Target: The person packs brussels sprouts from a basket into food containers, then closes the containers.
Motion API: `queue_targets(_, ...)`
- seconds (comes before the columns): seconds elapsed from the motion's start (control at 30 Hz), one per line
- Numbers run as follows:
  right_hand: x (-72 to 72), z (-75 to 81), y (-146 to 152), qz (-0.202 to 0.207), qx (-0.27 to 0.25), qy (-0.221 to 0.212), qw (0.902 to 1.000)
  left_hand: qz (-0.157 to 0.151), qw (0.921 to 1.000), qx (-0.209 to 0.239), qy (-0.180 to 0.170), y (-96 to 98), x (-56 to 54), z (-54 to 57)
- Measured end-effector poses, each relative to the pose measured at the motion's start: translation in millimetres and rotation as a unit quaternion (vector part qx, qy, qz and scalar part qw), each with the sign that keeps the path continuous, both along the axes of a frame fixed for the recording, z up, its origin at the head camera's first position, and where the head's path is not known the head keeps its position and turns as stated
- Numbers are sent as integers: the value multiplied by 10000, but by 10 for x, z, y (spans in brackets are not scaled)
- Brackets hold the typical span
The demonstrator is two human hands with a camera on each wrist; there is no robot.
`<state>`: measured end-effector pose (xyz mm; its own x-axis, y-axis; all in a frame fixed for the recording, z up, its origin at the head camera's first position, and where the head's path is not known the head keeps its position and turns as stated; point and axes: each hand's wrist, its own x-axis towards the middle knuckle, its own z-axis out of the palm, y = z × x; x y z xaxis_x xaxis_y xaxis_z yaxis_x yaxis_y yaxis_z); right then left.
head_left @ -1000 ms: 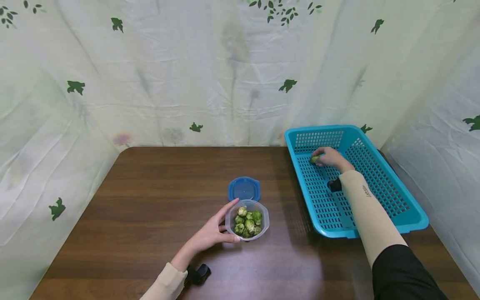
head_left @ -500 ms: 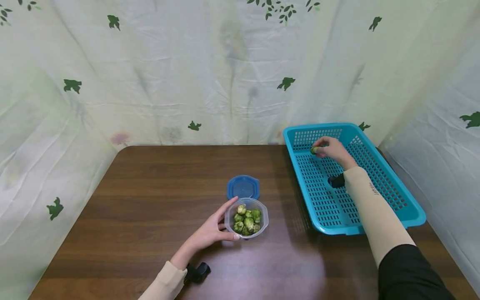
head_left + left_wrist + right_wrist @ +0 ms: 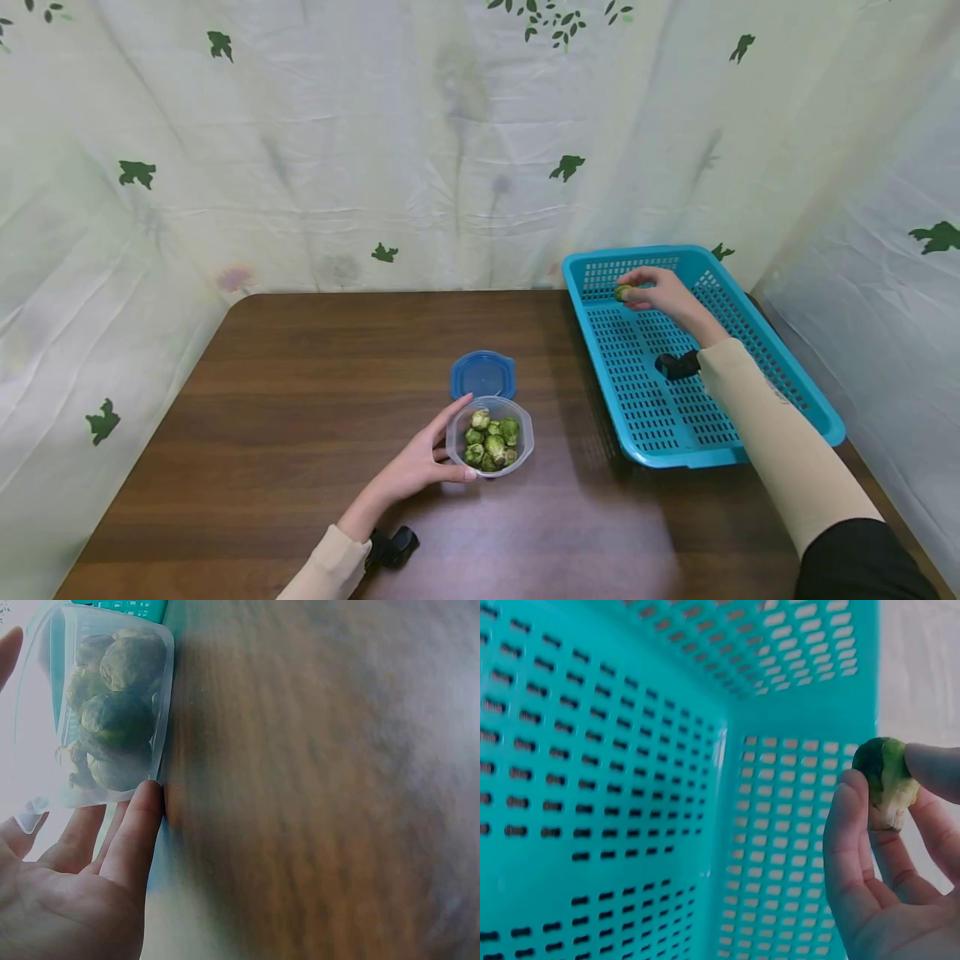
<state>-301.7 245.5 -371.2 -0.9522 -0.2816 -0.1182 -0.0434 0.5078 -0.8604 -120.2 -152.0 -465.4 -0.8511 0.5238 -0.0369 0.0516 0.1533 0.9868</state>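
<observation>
My right hand (image 3: 660,297) pinches a Brussels sprout (image 3: 885,780) between thumb and fingertips, above the floor of the blue plastic basket (image 3: 628,442). Only part of that sprout shows past the fingers in the head view. On the table, a clear plastic container (image 3: 527,440) holds several Brussels sprouts (image 3: 495,447). My left hand (image 3: 423,458) grips its left side, thumb at the near rim and index finger at the far rim. In the left wrist view, fingers (image 3: 135,840) touch the container's wall, with the sprouts showing through it.
A blue lid (image 3: 482,375) lies on the brown wooden table (image 3: 300,417) just behind the container. The basket stands at the table's right side. A pale curtain (image 3: 315,167) with leaf prints hangs behind and along both sides.
My right hand has lifted the pinched sprout up from the basket floor and toward its far end. The left hand stays on the container. The head view shifts slightly.
</observation>
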Motion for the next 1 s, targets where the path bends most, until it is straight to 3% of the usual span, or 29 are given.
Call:
queue_targets(0.57, 321, 137, -112, 534, -372, 150, 9978, -3, 10000, -33, 12, 0, -4, -16)
queue_targets(1.0, 539, 164, -357, 999, -838, 112, 9914, -17, 10000, 8, 26, 9, -3, -6)
